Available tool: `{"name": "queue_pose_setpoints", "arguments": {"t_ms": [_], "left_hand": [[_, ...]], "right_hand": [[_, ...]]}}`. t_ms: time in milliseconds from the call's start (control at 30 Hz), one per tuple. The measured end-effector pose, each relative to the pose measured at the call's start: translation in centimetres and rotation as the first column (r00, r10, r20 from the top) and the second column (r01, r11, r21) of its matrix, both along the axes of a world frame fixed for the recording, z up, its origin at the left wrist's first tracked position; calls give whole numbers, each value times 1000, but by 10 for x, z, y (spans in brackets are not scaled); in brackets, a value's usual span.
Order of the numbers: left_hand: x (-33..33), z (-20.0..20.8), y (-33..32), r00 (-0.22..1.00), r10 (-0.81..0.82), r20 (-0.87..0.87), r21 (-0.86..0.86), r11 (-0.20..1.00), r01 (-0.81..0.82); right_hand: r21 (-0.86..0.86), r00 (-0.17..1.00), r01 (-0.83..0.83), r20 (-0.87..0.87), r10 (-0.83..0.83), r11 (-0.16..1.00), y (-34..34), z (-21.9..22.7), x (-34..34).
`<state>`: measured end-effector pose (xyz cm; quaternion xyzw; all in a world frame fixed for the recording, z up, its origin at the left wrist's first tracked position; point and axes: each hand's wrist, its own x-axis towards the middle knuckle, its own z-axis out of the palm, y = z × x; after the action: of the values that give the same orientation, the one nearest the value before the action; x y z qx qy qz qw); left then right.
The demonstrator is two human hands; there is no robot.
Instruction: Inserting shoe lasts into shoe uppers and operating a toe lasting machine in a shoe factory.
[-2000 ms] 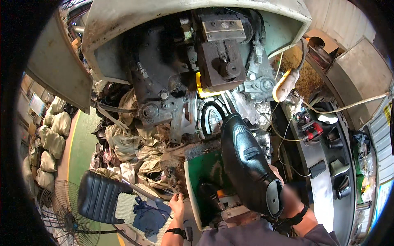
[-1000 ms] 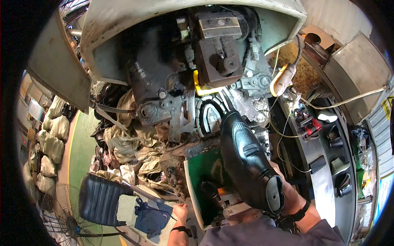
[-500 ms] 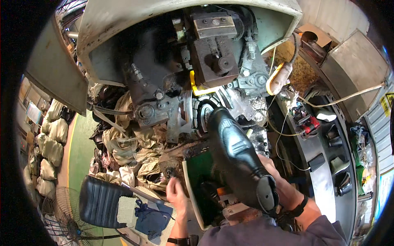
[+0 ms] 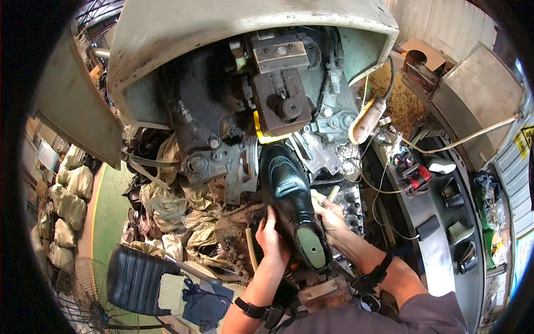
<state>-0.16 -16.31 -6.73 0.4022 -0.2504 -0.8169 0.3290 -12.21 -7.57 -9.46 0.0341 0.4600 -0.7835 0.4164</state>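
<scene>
A shiny black leather shoe (image 4: 285, 186) lies between my two hands, its toe pointing away from me into the machine. Its opening faces me and shows the green end of a shoe last (image 4: 310, 247) inside. My left hand (image 4: 271, 239) presses along the shoe's left side, fingers toward the toe. On the right side my right hand (image 4: 329, 220) grips the shoe near the heel, some of its fingers hidden. Just beyond the toe stands a dark metal block (image 4: 281, 103) with a yellow-edged bracket (image 4: 258, 131). Metal plates (image 4: 242, 167) flank the toe.
A pale hood (image 4: 245, 25) arches over the machine. At upper right hangs a lamp-like fitting (image 4: 367, 119) on a cable. Several shoe pieces and a phone (image 4: 428, 227) lie along the right-hand shelf (image 4: 436, 267). Cloth bundles (image 4: 161, 200), a black chair (image 4: 139, 278) and a fan (image 4: 83, 295) are at left.
The shoe has moved left and levelled, toe now at the machine plates. My left hand, earlier closed and apart at the left, has come onto the shoe. My right hand has moved forward and left.
</scene>
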Motion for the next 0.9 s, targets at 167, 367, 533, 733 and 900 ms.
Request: {"name": "queue_pose_setpoints", "arguments": {"t_ms": [167,367,533,733,900], "left_hand": [[-2,2,-3,1000,-20,-24,76,997,22],[-12,-27,-1,993,90,-77,40,995,-87],[-31,-33,-9,986,165,-27,-48,985,-166],[-31,-52,-17,982,186,42,-168,970,-177],[-31,-37,-13,988,157,-1,-101,982,-156]], "right_hand": [[-71,999,-22,21,24,997,-1,5,-2],[-63,996,-23,90,29,998,-2,-6,-9],[-67,999,0,-50,-3,998,-16,-39,-21],[-105,999,38,-27,-41,994,-24,-25,-14],[-86,991,64,121,-53,994,-19,-24,-17]]}}
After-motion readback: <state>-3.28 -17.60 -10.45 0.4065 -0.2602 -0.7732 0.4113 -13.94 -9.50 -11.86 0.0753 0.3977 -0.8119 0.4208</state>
